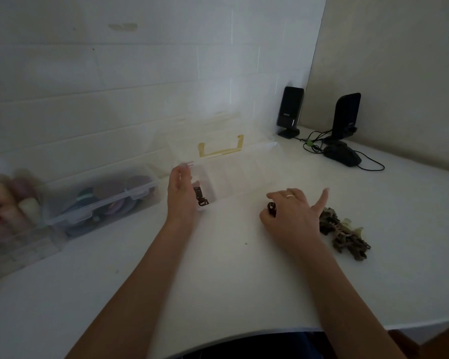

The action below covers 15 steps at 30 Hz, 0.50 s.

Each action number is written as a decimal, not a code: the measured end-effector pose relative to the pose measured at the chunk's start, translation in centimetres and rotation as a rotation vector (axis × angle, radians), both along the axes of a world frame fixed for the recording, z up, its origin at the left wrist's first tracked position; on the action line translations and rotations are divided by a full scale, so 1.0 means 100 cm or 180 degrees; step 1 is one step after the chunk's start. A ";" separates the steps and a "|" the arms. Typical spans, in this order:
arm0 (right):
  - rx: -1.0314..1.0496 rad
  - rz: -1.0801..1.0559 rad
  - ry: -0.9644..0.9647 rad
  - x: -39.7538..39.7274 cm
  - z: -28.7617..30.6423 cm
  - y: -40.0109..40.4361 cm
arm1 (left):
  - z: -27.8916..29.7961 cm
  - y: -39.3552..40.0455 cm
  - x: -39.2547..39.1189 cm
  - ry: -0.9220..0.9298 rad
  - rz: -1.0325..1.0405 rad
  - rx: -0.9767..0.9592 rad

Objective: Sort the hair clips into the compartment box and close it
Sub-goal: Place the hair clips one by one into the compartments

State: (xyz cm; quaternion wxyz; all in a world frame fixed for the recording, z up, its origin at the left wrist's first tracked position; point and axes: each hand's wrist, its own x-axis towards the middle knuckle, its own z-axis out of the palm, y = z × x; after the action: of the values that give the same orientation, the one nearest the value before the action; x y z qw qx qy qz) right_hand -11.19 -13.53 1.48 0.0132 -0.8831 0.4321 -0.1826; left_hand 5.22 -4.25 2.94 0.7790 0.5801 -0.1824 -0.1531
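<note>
Clear compartment box (244,174), dark clips (344,233)

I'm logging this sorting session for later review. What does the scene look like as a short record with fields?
box: clear compartment box, lid open, leaning back toward the wall
in box: dark clips in the leftmost compartment
left hand: open, fingers straight, at the box's left end
right hand: pinches a dark clip above the table
unsorted: pile of clips on the table, right of the right hand
progress: sorting under way, box not closed
</note>
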 end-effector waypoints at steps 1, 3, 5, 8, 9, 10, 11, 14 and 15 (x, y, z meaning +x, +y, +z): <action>-0.0035 -0.0041 0.0095 0.000 -0.001 -0.001 | 0.001 0.000 -0.001 -0.0005 0.0005 -0.0013; -0.0058 -0.0117 0.0065 -0.001 0.000 -0.003 | 0.001 0.000 -0.001 -0.0021 0.0039 -0.0016; -0.0013 -0.0044 -0.0226 -0.001 0.001 -0.005 | 0.002 0.001 -0.002 -0.0029 0.0037 -0.0002; 0.0487 0.0428 -0.1415 0.001 0.005 -0.002 | 0.002 0.002 -0.004 -0.0028 0.0024 0.0021; 0.0711 0.0591 -0.1817 0.001 0.007 0.000 | 0.002 0.002 -0.004 -0.0039 0.0016 0.0048; 0.0861 0.0711 -0.2065 0.001 0.009 0.002 | 0.002 0.002 -0.005 -0.0052 0.0004 0.0068; 0.0928 0.0791 -0.2172 0.002 0.009 0.003 | 0.002 0.002 -0.006 -0.0052 0.0003 0.0072; 0.1073 0.0825 -0.2220 0.004 0.008 0.004 | 0.003 0.001 -0.009 -0.0027 -0.0030 0.0037; 0.1081 0.0793 -0.2191 0.005 0.007 0.003 | 0.003 0.001 -0.011 -0.0031 -0.0044 0.0035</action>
State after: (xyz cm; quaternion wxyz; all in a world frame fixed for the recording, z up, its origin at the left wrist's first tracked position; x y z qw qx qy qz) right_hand -10.73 -13.21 2.16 0.3249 -0.8012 0.3160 -0.3907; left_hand 4.14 -4.17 3.23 0.7738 0.5838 -0.1893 -0.1567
